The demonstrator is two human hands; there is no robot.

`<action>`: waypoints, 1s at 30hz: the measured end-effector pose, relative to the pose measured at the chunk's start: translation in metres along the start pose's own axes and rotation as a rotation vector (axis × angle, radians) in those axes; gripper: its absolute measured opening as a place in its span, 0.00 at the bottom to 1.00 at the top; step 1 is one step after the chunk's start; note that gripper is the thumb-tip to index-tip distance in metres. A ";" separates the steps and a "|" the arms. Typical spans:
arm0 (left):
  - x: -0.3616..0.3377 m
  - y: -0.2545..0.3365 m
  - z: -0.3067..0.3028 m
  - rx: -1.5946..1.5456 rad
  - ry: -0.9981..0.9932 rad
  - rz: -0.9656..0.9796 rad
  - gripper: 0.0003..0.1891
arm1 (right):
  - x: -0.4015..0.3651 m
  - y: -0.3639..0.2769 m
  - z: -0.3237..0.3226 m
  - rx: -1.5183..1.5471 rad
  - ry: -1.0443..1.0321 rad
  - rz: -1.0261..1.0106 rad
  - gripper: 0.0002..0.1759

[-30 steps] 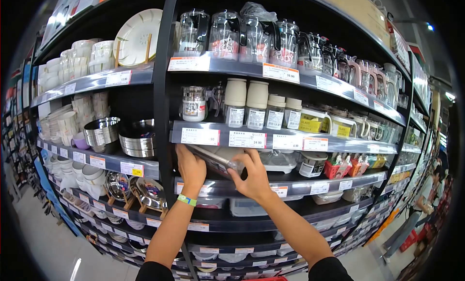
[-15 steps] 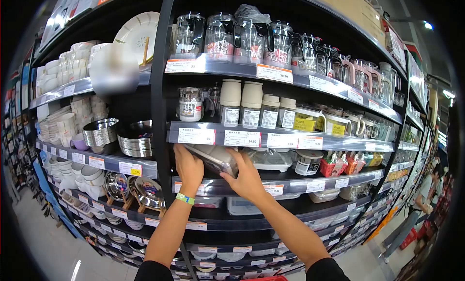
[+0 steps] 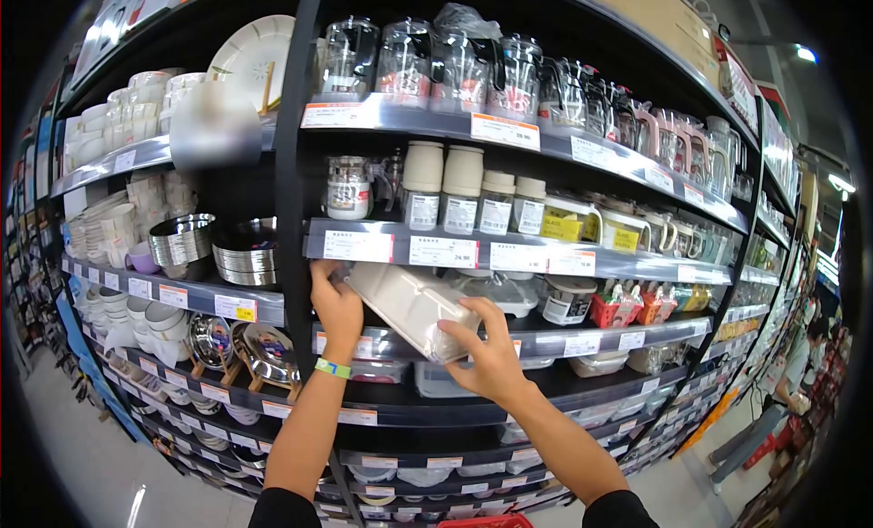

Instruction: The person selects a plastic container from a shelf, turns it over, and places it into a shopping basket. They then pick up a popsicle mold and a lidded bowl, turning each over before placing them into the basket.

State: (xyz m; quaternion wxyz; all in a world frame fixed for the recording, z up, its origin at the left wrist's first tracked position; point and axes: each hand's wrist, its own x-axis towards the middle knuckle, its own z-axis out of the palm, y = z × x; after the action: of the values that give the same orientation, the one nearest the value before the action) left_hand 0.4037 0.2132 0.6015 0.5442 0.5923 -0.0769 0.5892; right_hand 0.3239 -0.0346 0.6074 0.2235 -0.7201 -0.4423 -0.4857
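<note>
A pale, long food container (image 3: 411, 302) with shallow raised sections, seemingly in clear plastic wrap, is tilted in front of the shelf opening. Its left end is in the grip of my left hand (image 3: 336, 302), whose fingertips are partly hidden behind it. My right hand (image 3: 489, 351) clasps the lower right end, fingers and thumb curled over the edge. Behind it on the same shelf are a clear-lidded container (image 3: 506, 293) and a round lidded tub (image 3: 568, 301).
A price-tagged shelf edge (image 3: 536, 257) runs just above my hands, with beige-lidded jars (image 3: 424, 181) on it. A black upright post (image 3: 293, 210) stands at the left, steel bowls (image 3: 245, 252) beyond it. Below is a red basket (image 3: 485, 522); a person (image 3: 773, 396) is in the right aisle.
The container has come forward and down out of the shelf, tilting so its broad face shows. My right hand has moved right and down with its end; my left has shifted slightly left.
</note>
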 end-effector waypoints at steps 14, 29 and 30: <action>-0.267 0.075 -0.132 -0.513 -0.521 -0.880 0.25 | -0.255 -0.102 -0.096 0.887 0.172 1.375 0.47; -0.306 0.157 0.005 -0.476 -0.744 -0.689 0.25 | -0.332 -0.076 -0.202 1.026 0.273 1.532 0.42; -0.308 0.166 0.013 -0.441 -0.755 -0.678 0.25 | -0.341 -0.074 -0.203 1.080 0.325 1.549 0.43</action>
State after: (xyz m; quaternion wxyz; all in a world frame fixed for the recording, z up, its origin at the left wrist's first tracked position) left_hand 0.1999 -0.0315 0.4567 0.7491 0.6261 -0.1934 0.0976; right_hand 0.1120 -0.2929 0.3806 0.8431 -0.5363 0.0288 -0.0273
